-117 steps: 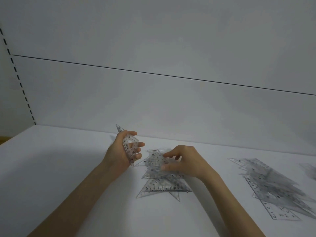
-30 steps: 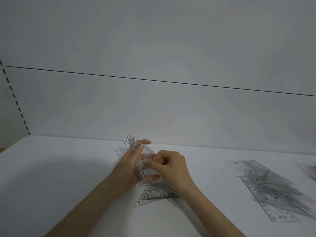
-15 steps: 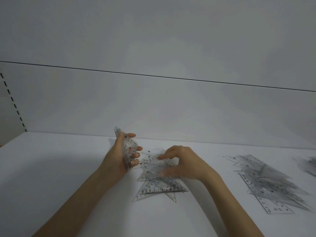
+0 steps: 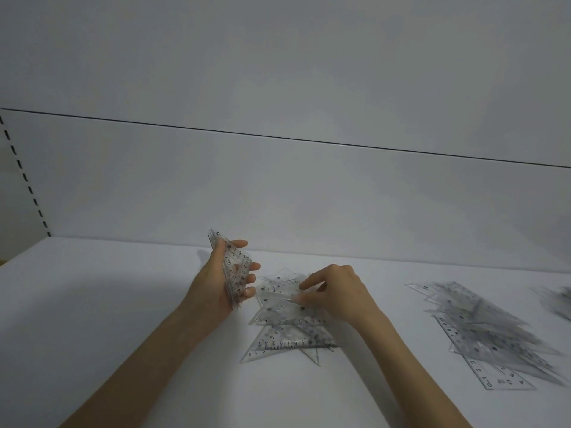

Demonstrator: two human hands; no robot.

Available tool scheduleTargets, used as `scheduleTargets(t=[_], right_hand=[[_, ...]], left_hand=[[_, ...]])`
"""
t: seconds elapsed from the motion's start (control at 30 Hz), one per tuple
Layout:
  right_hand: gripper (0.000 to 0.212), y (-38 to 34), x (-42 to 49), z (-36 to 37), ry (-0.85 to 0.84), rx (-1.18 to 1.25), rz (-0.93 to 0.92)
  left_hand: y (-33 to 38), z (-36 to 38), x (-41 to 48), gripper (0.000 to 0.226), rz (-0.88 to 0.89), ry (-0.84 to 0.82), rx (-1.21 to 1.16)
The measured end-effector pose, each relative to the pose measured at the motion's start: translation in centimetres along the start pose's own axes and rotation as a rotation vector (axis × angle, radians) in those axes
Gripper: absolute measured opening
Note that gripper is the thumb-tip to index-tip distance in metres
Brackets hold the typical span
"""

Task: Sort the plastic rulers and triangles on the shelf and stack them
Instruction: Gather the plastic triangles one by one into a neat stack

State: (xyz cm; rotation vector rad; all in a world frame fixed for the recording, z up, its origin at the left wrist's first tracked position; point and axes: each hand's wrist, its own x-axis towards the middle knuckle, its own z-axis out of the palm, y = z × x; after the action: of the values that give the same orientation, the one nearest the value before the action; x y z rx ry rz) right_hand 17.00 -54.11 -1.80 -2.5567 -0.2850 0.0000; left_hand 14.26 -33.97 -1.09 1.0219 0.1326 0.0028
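Loose pile of clear triangles (image 4: pixel 287 332) lies flat, front-centre on the white shelf (image 4: pixel 123 304). Right hand (image 4: pixel 336 295) sits over it, curled fingers and thumb pinching the top triangle (image 4: pixel 278 290). Just left, the left hand (image 4: pixel 216 288) grips a held stack of triangles (image 4: pixel 232 267), on edge, fingers wrapped round. Well right lies a flat heap of rulers and triangles (image 4: pixel 488 329).

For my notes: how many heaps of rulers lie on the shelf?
3: middle heap under the right hand; big heap further right; blurred heap, cut off at the edge.
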Motion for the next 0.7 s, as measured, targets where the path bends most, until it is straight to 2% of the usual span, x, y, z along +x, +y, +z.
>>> scheduleTargets(t=[0.07, 0.27, 0.4, 0.7], right_hand=[[0.020, 0.2, 0.2, -0.1, 0.014, 0.049, 0.008], [0.048, 0.8, 0.2, -0.9, -0.011, 0.183, 0.112], [0.047, 1.1, 0.4, -0.7, -0.025, 0.186, 0.176], [0.011, 1.8, 0.3, -1.6, 0.078, 0.341, 0.246]], left_hand=[[0.0, 0.0, 0.0, 0.045, 0.005, -0.002, 0.001], [-0.2, 0.0, 0.0, 0.045, 0.005, -0.007, -0.008], [-0.2, 0.0, 0.0, 0.044, 0.005, -0.007, -0.012], [-0.3, 0.0, 0.0, 0.045, 0.012, -0.007, -0.001]])
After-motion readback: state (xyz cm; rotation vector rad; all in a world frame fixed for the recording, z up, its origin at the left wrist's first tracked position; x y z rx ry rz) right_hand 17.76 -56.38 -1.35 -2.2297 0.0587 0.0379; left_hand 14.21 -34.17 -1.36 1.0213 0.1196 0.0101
